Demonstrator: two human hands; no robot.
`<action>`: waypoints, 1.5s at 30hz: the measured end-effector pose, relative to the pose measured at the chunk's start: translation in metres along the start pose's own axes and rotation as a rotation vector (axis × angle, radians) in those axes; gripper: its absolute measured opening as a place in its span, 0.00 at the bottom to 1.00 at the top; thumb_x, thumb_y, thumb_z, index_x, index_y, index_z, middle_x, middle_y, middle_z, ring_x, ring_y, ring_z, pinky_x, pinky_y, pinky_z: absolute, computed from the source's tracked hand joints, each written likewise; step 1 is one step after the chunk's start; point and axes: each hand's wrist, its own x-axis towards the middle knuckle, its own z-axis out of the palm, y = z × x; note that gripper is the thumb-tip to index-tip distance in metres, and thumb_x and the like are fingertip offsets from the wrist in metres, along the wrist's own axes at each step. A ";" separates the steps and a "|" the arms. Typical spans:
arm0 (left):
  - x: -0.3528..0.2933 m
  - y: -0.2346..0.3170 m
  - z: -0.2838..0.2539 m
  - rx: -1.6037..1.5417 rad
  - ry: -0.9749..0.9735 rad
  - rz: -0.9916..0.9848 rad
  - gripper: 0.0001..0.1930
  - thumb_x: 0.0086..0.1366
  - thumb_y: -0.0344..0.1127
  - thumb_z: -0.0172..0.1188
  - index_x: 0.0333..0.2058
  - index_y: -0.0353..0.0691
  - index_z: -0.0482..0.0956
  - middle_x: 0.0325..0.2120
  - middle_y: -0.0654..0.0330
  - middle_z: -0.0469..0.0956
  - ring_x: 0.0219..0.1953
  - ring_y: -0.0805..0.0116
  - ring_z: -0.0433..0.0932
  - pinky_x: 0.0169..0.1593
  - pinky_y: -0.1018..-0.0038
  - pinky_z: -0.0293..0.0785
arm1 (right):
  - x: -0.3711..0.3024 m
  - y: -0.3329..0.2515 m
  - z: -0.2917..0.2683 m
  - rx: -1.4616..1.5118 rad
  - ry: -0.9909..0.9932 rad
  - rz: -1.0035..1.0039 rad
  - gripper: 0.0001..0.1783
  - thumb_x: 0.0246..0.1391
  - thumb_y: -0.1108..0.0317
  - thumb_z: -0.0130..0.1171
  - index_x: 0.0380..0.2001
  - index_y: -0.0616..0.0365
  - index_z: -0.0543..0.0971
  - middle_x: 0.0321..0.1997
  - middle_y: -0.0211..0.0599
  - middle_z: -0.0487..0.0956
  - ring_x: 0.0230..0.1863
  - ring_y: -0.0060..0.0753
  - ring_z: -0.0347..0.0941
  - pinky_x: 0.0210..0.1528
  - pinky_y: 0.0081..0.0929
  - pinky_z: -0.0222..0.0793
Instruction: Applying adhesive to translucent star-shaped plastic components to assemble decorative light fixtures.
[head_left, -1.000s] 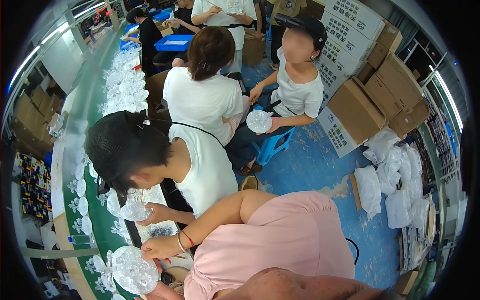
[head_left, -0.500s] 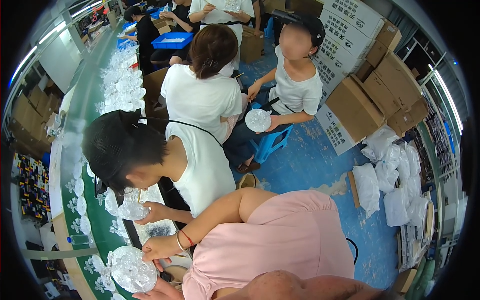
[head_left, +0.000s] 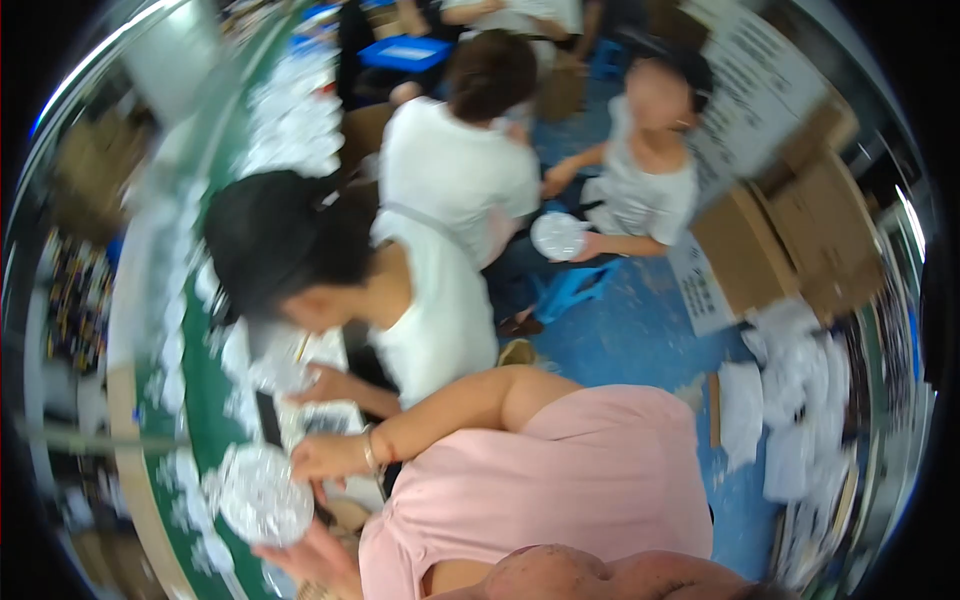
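A round clear ornament with a crinkled, faceted look is held above the green belt at the lower left. My left hand is below it, fingers under its lower edge, supporting it. My right hand, with a bracelet and a red cord at the wrist, is at the ornament's upper right edge. Its fingers are drawn together in a pinch, but blur hides whether anything small is between them. Clear snowflake-shaped pieces lie on the belt just left of the ornament.
Beside me, a person in a black cap bends over another clear piece. More people in white sit beyond; one holds a round clear piece. The green belt runs away at left. Cartons and white bags stand at right.
The whole view has shifted and is now blurred, so most things sit further right. My hands are still at the ornament, which appears higher in the picture.
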 end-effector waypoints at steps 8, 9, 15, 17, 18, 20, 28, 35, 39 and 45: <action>0.004 -0.004 0.018 -0.200 -0.142 -0.174 0.28 0.65 0.53 0.38 0.58 0.44 0.56 0.60 0.58 0.54 0.61 0.59 0.53 0.62 0.59 0.47 | -0.016 -0.025 -0.030 0.081 0.343 -0.162 0.19 0.56 0.58 0.49 0.29 0.68 0.71 0.22 0.37 0.73 0.16 0.27 0.73 0.11 0.13 0.61; -0.001 0.000 0.020 -0.233 -0.105 -0.159 0.29 0.65 0.55 0.36 0.59 0.45 0.54 0.60 0.58 0.54 0.61 0.59 0.53 0.62 0.59 0.47 | -0.013 -0.030 -0.026 0.128 0.405 -0.148 0.20 0.56 0.59 0.49 0.24 0.70 0.71 0.19 0.38 0.73 0.13 0.26 0.71 0.10 0.13 0.60; -0.001 0.009 0.021 -0.314 -0.167 -0.206 0.27 0.65 0.53 0.36 0.58 0.44 0.57 0.59 0.57 0.55 0.61 0.57 0.53 0.62 0.57 0.46 | 0.010 -0.002 -0.046 -0.121 0.266 -0.093 0.13 0.57 0.66 0.45 0.36 0.66 0.72 0.30 0.38 0.76 0.14 0.15 0.64 0.15 0.12 0.59; 0.000 0.011 0.019 -0.326 -0.158 -0.213 0.27 0.66 0.53 0.36 0.58 0.44 0.57 0.60 0.57 0.54 0.61 0.56 0.53 0.62 0.56 0.45 | 0.009 -0.019 -0.032 -0.060 0.232 -0.056 0.13 0.56 0.67 0.45 0.37 0.66 0.71 0.30 0.37 0.75 0.14 0.15 0.64 0.15 0.12 0.59; 0.001 0.012 0.017 -0.311 -0.121 -0.219 0.28 0.65 0.54 0.34 0.59 0.45 0.53 0.60 0.57 0.53 0.61 0.56 0.52 0.62 0.56 0.46 | 0.009 -0.030 -0.026 -0.001 0.204 -0.028 0.13 0.55 0.67 0.45 0.39 0.66 0.70 0.30 0.36 0.74 0.14 0.15 0.63 0.15 0.12 0.59; 0.001 0.014 0.015 -0.295 -0.080 -0.233 0.30 0.65 0.56 0.32 0.61 0.47 0.50 0.61 0.58 0.51 0.62 0.56 0.51 0.62 0.55 0.47 | 0.001 -0.048 -0.021 0.158 0.111 0.052 0.14 0.55 0.67 0.46 0.41 0.66 0.68 0.29 0.34 0.74 0.14 0.14 0.63 0.16 0.12 0.60; 0.003 0.011 0.015 -0.415 -0.146 -0.289 0.30 0.65 0.56 0.30 0.61 0.47 0.46 0.61 0.56 0.48 0.63 0.55 0.49 0.62 0.54 0.47 | -0.005 -0.059 0.004 0.024 -0.004 0.079 0.20 0.48 0.71 0.55 0.44 0.63 0.64 0.26 0.30 0.72 0.13 0.14 0.62 0.15 0.11 0.56; 0.002 0.010 0.016 -0.383 -0.198 -0.264 0.27 0.67 0.51 0.32 0.59 0.43 0.52 0.60 0.55 0.52 0.63 0.55 0.49 0.63 0.54 0.42 | -0.002 -0.047 0.003 -0.040 0.022 0.077 0.20 0.47 0.73 0.54 0.44 0.64 0.63 0.23 0.29 0.71 0.13 0.14 0.61 0.13 0.12 0.55; 0.002 0.009 0.015 -0.361 -0.246 -0.252 0.27 0.67 0.51 0.32 0.60 0.44 0.52 0.61 0.56 0.51 0.63 0.55 0.49 0.63 0.54 0.42 | 0.000 -0.045 0.004 0.002 0.060 0.123 0.18 0.43 0.70 0.57 0.37 0.64 0.65 0.20 0.29 0.69 0.12 0.15 0.62 0.11 0.14 0.56; 0.000 0.008 0.013 -0.357 -0.186 -0.256 0.27 0.67 0.51 0.32 0.60 0.44 0.51 0.61 0.56 0.49 0.63 0.55 0.48 0.63 0.54 0.42 | 0.000 -0.039 0.002 -0.017 0.041 0.168 0.19 0.47 0.71 0.55 0.42 0.63 0.63 0.25 0.30 0.69 0.14 0.15 0.59 0.14 0.12 0.55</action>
